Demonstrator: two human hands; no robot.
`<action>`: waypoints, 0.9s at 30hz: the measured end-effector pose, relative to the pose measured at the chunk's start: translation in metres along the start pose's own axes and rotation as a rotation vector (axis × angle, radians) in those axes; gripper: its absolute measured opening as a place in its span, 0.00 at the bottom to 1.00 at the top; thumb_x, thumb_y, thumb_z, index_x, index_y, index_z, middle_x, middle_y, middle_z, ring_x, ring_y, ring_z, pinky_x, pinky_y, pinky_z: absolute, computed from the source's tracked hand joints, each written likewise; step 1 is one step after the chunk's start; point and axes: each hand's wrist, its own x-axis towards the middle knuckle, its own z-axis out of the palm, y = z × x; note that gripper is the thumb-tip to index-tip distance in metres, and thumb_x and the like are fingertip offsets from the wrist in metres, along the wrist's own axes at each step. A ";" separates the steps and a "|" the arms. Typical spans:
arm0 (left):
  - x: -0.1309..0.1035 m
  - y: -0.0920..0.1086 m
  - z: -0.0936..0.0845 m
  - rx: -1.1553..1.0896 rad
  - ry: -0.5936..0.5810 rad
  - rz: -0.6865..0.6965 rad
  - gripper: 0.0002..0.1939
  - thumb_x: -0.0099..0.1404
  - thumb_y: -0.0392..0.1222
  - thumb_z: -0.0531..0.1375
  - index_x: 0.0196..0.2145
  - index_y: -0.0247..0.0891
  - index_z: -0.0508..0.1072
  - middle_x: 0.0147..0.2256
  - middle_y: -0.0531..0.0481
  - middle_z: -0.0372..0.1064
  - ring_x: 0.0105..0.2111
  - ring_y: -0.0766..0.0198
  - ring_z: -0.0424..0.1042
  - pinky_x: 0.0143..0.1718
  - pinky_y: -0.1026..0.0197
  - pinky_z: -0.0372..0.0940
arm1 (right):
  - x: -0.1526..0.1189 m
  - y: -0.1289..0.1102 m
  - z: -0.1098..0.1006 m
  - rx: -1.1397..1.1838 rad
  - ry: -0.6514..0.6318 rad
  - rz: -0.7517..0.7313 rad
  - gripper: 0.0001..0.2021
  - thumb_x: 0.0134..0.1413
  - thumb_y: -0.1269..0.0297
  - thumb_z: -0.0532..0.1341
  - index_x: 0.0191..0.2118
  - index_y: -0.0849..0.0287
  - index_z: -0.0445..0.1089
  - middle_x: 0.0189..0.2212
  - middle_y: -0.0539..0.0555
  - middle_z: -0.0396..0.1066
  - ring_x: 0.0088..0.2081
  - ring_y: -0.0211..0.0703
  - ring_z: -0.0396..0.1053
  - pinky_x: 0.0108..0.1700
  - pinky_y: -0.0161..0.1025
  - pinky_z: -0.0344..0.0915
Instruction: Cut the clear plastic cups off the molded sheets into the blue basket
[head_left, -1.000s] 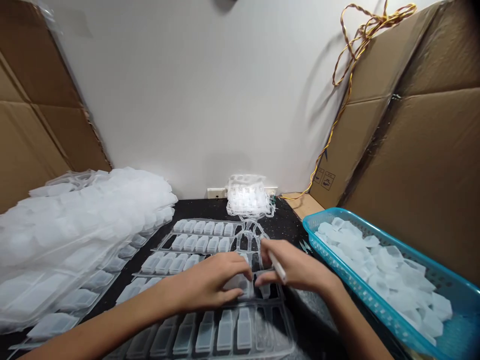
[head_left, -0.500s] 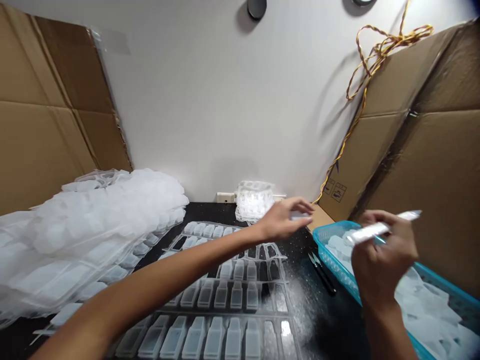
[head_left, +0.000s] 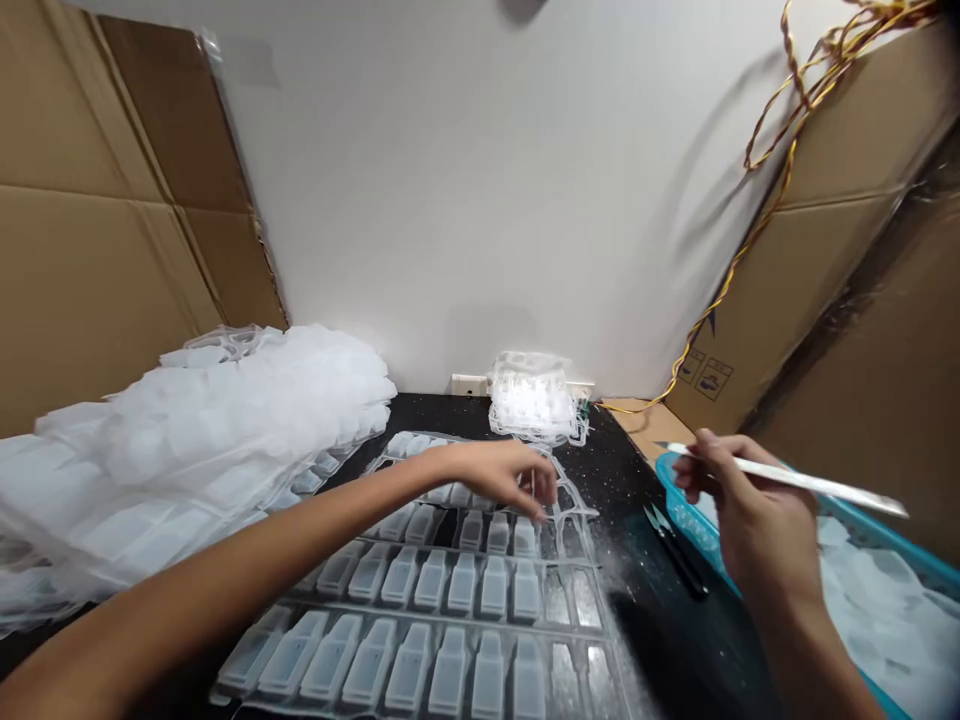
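Note:
My left hand [head_left: 510,475] hovers over the far right part of a translucent plastic sheet [head_left: 442,580] of moulded pieces. Its fingers are loosely bent and apart, with nothing visible in them. Several rows of pieces sit in the sheet, and the slots along its right side are vacant frames. My right hand [head_left: 765,510] grips a slim white-handled craft knife [head_left: 832,487], its dark pointed tip to the left. That hand is above the near-left rim of a blue plastic basket [head_left: 694,530], which holds many loose translucent pieces [head_left: 870,590].
Black-handled thread snips [head_left: 676,555] lie on the black table between sheet and basket. A tall pile of similar sheets [head_left: 225,440] stands at left. Against the wall are stacked clear frames [head_left: 534,395]. Cardboard [head_left: 127,180] flanks both sides, and a twisted yellow cord [head_left: 720,300] hangs at right.
My left hand has moved left from beside the basket to above the sheet; the small pale piece in it is gone. My right hand has swung the knife's tip leftward. The view shifted slightly left.

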 end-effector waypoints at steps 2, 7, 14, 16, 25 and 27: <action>-0.022 -0.008 0.017 0.126 -0.015 -0.013 0.13 0.63 0.46 0.68 0.43 0.40 0.76 0.42 0.47 0.75 0.39 0.59 0.73 0.37 0.59 0.66 | -0.003 0.006 0.007 0.049 -0.197 0.154 0.15 0.55 0.50 0.69 0.38 0.56 0.70 0.27 0.51 0.73 0.27 0.41 0.71 0.27 0.37 0.66; -0.031 -0.011 0.039 0.216 0.136 -0.038 0.07 0.67 0.39 0.65 0.42 0.39 0.75 0.42 0.47 0.74 0.43 0.57 0.72 0.41 0.58 0.64 | -0.021 0.020 0.029 0.045 -0.532 0.377 0.18 0.55 0.50 0.68 0.35 0.54 0.60 0.23 0.50 0.76 0.23 0.41 0.72 0.25 0.35 0.66; -0.035 -0.007 0.048 0.254 0.256 -0.025 0.06 0.66 0.32 0.63 0.41 0.37 0.74 0.40 0.47 0.73 0.42 0.58 0.71 0.40 0.59 0.63 | -0.044 0.037 0.049 -0.090 -0.732 0.462 0.17 0.50 0.56 0.69 0.28 0.55 0.58 0.20 0.48 0.73 0.20 0.39 0.69 0.23 0.33 0.65; -0.037 -0.008 0.052 0.262 0.280 0.003 0.07 0.67 0.30 0.61 0.41 0.37 0.74 0.40 0.47 0.72 0.42 0.58 0.71 0.40 0.60 0.63 | -0.047 0.042 0.053 -0.085 -0.733 0.476 0.16 0.50 0.58 0.68 0.28 0.55 0.58 0.20 0.48 0.73 0.20 0.38 0.69 0.23 0.34 0.65; -0.036 0.005 0.064 0.607 0.277 0.166 0.06 0.67 0.39 0.61 0.42 0.37 0.72 0.42 0.41 0.70 0.40 0.53 0.66 0.40 0.53 0.63 | -0.051 0.045 0.057 -0.190 -0.733 0.447 0.13 0.49 0.63 0.65 0.26 0.54 0.57 0.19 0.46 0.70 0.19 0.37 0.67 0.21 0.32 0.62; -0.034 0.006 0.067 0.627 0.267 0.149 0.05 0.65 0.34 0.62 0.40 0.37 0.71 0.44 0.40 0.69 0.43 0.52 0.65 0.44 0.51 0.63 | -0.051 0.044 0.057 -0.235 -0.728 0.427 0.11 0.47 0.65 0.63 0.25 0.54 0.57 0.18 0.46 0.69 0.18 0.36 0.65 0.20 0.31 0.59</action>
